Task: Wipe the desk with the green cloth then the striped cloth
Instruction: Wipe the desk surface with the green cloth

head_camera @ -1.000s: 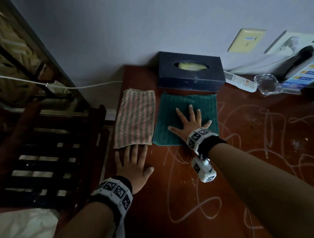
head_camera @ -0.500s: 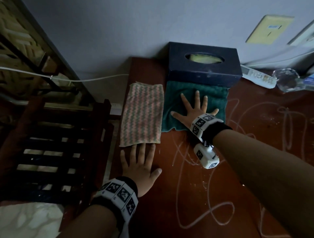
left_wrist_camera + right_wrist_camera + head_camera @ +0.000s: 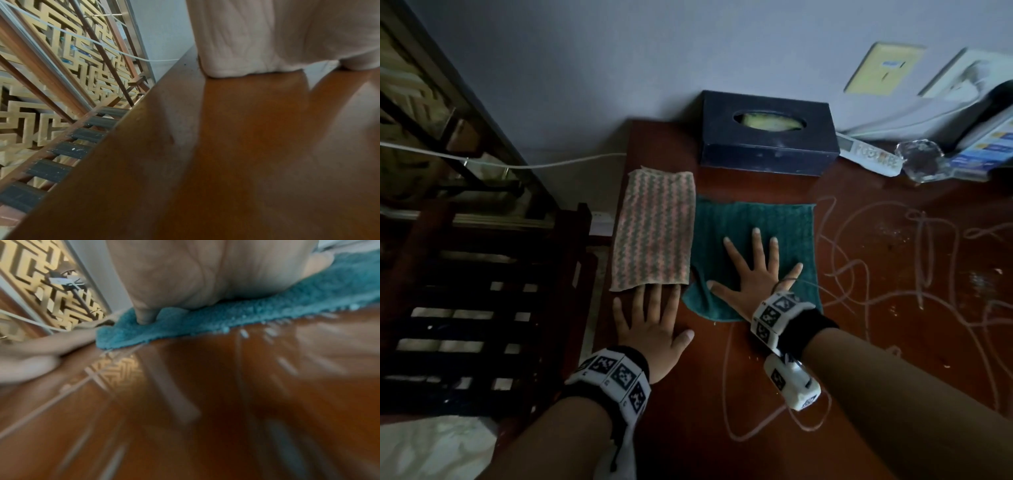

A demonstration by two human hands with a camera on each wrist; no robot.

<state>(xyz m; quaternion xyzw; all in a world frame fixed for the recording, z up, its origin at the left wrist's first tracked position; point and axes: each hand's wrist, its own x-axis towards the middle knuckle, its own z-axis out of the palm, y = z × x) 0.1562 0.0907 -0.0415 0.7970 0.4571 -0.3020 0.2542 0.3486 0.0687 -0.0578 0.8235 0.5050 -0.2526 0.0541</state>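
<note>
The dark red desk [image 3: 774, 394] is scrawled with chalky lines. My right hand [image 3: 755, 274] presses flat, fingers spread, on the green cloth [image 3: 791, 226]; it looks soft and bunches easily, so I'd push from its middle. My left hand [image 3: 650, 329] lies flat and empty just below the striped cloth [image 3: 654, 229].

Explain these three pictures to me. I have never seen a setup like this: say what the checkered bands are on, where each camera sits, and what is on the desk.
No machine here: a person works with bare hands, wearing checkered marker bands and a small camera on each wrist, plus a camera on the head.

The head view looks down on a reddish desk covered in chalky scribbles. The right hand presses flat, fingers spread, on the green cloth. The left hand lies flat on the desk, fingertips at the near edge of the striped cloth. Neither hand grips anything.

The left wrist view looks along the palm at bare wood. The right wrist view, blurred, shows the palm on the green cloth.

At the back stand a dark tissue box and a white remote.
</note>
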